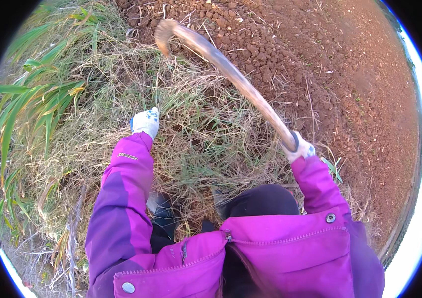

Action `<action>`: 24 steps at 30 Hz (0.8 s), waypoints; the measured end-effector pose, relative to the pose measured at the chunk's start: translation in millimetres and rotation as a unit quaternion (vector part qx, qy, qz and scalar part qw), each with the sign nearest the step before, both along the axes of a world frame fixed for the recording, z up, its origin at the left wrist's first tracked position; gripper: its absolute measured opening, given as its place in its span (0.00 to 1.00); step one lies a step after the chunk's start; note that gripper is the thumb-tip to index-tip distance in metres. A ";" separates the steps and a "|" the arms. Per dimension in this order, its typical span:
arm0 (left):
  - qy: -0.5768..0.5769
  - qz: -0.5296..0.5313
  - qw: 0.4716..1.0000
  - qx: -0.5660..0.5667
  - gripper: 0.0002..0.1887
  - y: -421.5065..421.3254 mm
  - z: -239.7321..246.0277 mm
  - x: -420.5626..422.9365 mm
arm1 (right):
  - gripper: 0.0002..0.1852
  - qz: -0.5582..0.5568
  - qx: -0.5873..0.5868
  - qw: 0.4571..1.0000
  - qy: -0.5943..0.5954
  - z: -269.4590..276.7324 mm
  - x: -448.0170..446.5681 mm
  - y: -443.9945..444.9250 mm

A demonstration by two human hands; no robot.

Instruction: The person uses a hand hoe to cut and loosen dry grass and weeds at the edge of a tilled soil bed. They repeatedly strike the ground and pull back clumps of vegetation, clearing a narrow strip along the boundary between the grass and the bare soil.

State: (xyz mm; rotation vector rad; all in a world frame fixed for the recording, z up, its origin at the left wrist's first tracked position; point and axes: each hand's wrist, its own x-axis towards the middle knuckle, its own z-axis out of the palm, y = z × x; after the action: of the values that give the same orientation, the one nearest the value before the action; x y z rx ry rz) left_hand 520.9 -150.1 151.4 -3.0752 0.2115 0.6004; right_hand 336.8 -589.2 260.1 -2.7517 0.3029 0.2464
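Observation:
My right hand (300,148), in a pale work glove, grips the lower end of a tool's wooden handle (248,87). The handle slants up and left over the grass. Its far end is a hooked head (167,35), blurred, so its edge and material are unclear. My left hand (146,122) wears a white glove with blue print and is closed in a fist among the grass (192,111). Stems rise right at its knuckles, and the fingers' undersides are hidden. The grass is a tangled mat of dry and green blades in front of my feet.
Loose reddish-brown soil (345,74) with clods slopes along the right and top. Broad green leaves (43,97) lean in from the left. Dry stalks (73,238) lie at lower left. My bent knee (263,201) and a dark shoe (164,212) are close below the grass.

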 end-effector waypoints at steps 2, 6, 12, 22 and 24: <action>0.010 0.058 0.997 -0.041 0.19 0.1 1.9 -1.4 | 0.23 0.098 0.012 0.994 0.040 -6.7 93.6 42.3; -0.007 0.012 1.000 -0.016 0.13 7.9 -2.1 0.3 | 0.18 0.082 -0.132 0.970 0.189 -15.5 157.9 67.1; -0.018 -0.062 0.998 0.021 0.11 15.4 -9.8 -7.4 | 0.24 -0.145 -0.213 0.925 0.279 19.2 -49.2 -105.0; -0.003 -0.040 0.999 0.025 0.11 4.1 -2.9 -2.7 | 0.20 0.000 -0.048 0.999 0.022 0.2 61.4 6.6; -0.022 -0.061 0.998 0.022 0.10 4.3 1.2 -3.2 | 0.20 0.062 -0.070 0.991 0.094 -12.1 124.5 55.2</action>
State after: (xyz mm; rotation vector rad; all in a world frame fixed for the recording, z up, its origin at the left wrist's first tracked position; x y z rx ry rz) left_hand 517.6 -145.8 152.6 -3.0024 0.3775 0.5256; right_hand 461.3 -534.0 248.1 -2.8951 0.2045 0.5386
